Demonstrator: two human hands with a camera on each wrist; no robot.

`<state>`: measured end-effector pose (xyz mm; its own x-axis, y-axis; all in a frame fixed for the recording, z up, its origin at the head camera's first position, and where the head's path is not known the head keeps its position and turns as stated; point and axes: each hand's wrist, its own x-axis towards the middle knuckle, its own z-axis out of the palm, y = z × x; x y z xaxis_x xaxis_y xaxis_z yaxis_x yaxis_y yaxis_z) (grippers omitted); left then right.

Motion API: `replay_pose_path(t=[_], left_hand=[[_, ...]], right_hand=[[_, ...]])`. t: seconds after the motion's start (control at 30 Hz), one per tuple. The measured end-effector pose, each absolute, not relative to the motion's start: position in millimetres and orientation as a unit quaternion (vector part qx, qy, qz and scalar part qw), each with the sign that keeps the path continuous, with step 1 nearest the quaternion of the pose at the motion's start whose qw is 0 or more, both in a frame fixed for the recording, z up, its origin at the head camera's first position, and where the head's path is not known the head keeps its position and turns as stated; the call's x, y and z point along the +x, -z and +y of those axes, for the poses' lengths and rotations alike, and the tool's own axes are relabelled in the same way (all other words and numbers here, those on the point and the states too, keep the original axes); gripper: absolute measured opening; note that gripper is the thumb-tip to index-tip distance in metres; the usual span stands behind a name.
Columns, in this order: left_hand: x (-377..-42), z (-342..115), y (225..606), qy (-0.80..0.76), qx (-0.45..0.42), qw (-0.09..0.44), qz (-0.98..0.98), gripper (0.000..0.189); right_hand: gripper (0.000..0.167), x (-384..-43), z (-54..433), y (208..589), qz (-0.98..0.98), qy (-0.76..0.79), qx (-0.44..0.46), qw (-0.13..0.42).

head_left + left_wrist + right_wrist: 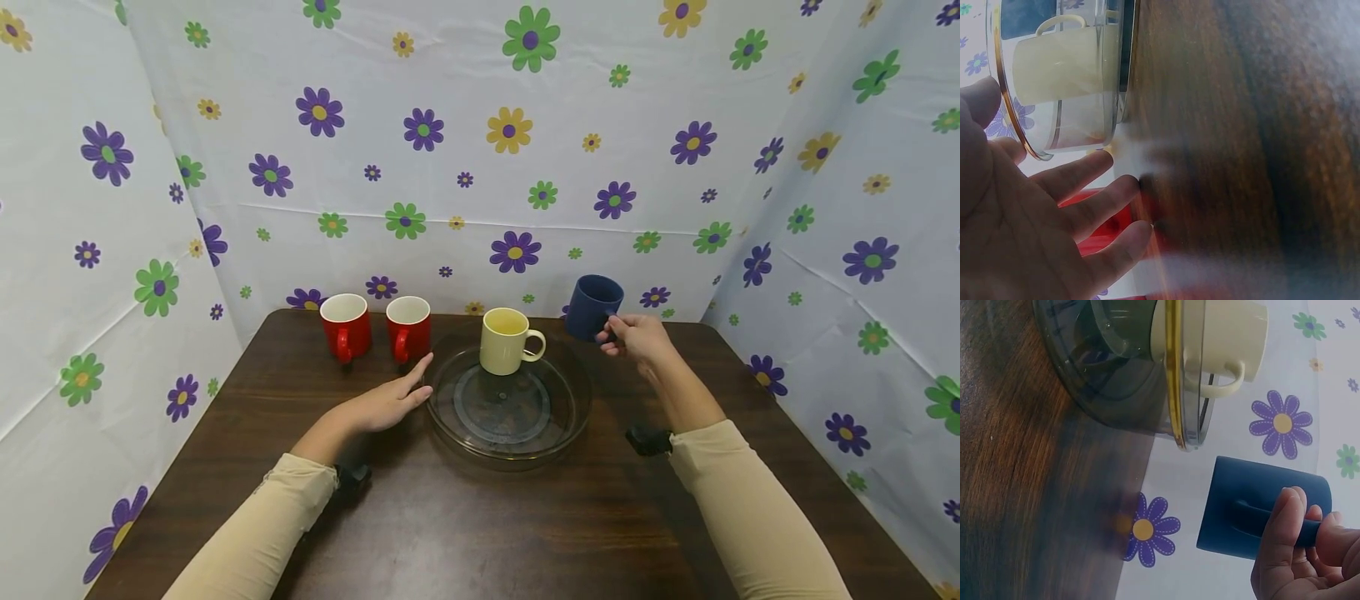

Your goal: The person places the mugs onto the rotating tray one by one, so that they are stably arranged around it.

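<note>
In my right hand (637,342) a dark blue mug (588,308) hangs upright by its handle, raised off the table at the right of a clear round tray (510,437). The right wrist view shows the thumb and fingers pinching the handle of the blue mug (1241,506). A pale yellow mug (502,346) stands in the back part of the tray, its handle toward the right. My left hand (382,404) has its fingers extended at the tray's left rim; in the left wrist view the fingers (1075,175) are spread beside the clear wall.
Two red mugs with white insides, one farther left (347,329) and one nearer the tray (409,333), stand at the back left, handles toward me. Beneath everything is a dark wooden table (480,533). A flowered cloth (450,167) hangs close behind the table and along both sides.
</note>
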<state>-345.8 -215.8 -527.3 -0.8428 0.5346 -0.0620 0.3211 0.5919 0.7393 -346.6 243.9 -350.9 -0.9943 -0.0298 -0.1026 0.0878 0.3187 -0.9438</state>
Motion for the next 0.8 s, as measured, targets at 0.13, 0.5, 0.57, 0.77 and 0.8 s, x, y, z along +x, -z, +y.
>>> replay_pose_path(t=[0.13,0.5,0.57,0.77,0.8], left_hand=[[-331.8,-211.2,508.8,-0.381,0.254,0.141,0.878,0.078],[-294.2,-199.7,457.5,-0.371,0.270,0.140,0.878,0.078],[-296.1,-200.0,460.0,-0.373,0.265,0.141,0.878,0.079],[-288.3,-196.2,448.5,-0.378,0.261,0.145,0.876,0.081],[-285.8,-195.0,445.1,-0.376,0.260,0.145,0.878,0.081]], right_hand=[[0.035,-344.0,243.2,349.2,0.809,0.586,0.010,0.050],[0.033,-336.7,239.0,344.9,0.807,0.588,0.005,0.054],[0.033,-335.3,238.1,344.0,0.806,0.589,0.000,0.054],[0.036,-330.5,235.8,341.6,0.808,0.587,-0.009,0.054],[0.035,-329.9,235.5,341.4,0.808,0.587,-0.010,0.055]])
